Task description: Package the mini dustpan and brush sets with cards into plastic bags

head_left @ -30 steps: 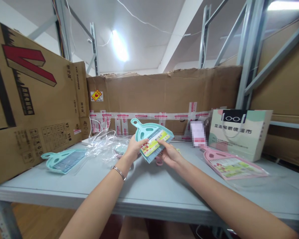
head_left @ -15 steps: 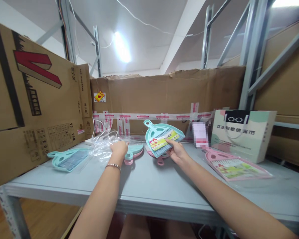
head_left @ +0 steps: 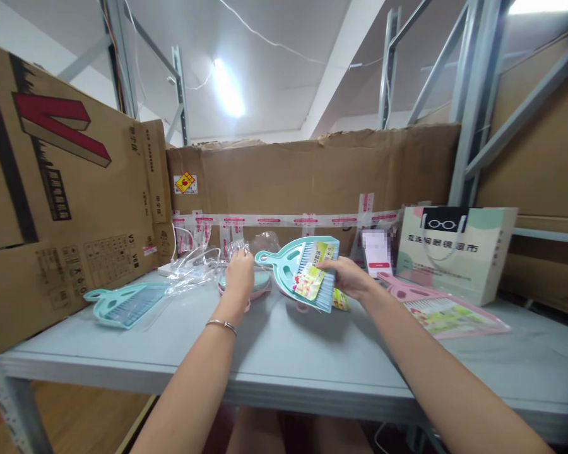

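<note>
My right hand (head_left: 353,277) grips the right edge of a mint-green dustpan (head_left: 279,266) with a blue-bristled brush (head_left: 329,284) and a colourful label card (head_left: 313,271). This set is lifted and tilted, its looped handle pointing left. My left hand (head_left: 240,277) is closed on a crumpled clear plastic bag (head_left: 264,242), just left of that handle. Below and behind my left hand lies a stacked mint and pink set (head_left: 260,284), partly covered. Under the raised dustpan, a pink piece (head_left: 303,308) and part of another label card (head_left: 341,300) show.
At left lies another mint dustpan set (head_left: 131,305); at right, a pink one in clear wrap (head_left: 445,309). Behind stand a phone (head_left: 377,251), a paper bag (head_left: 454,249) and a large cardboard box (head_left: 284,176). Clear plastic and cables (head_left: 194,271) lie back left. Another box (head_left: 76,189) borders the left.
My left hand has moved up and right, lifting clear plastic toward the dustpan handle. My right hand has turned the mint set, swinging its handle lower and to the left.
</note>
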Demonstrator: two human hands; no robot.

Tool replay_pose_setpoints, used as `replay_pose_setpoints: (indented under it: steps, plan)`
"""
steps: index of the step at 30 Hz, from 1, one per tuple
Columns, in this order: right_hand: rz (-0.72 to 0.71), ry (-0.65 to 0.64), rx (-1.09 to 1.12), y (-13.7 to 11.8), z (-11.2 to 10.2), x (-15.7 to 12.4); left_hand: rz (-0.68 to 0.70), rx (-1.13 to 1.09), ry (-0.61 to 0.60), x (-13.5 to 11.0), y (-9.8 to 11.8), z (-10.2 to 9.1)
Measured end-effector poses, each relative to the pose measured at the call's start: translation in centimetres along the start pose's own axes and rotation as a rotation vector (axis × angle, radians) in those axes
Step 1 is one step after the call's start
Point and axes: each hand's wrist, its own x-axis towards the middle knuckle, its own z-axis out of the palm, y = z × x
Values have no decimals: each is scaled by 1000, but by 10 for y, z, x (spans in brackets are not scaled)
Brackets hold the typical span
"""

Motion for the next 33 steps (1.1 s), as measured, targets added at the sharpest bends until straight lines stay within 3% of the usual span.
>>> replay_pose_setpoints:
  steps: [4,7,11,16,20,28,33]
  plan:
    - [30,-45,24,-2,-1,-3,-1,-32,93,2,-1,-1]
    - [61,-105,28,5,6,-4,93,-47,132,2,3,1]
    - [26,-29,156,16,18,-2,295,-121,94,3,8,6]
    - [14,81,379,21,26,2,416,-226,202,4,9,6]
    - [28,60,447,22,26,4,564,-261,246,4,11,2]
    - [-46,125,476,16,22,5,664,-364,188,0,15,0]
    - [-74,85,395,16,26,0,687,-415,127,-3,18,-4]
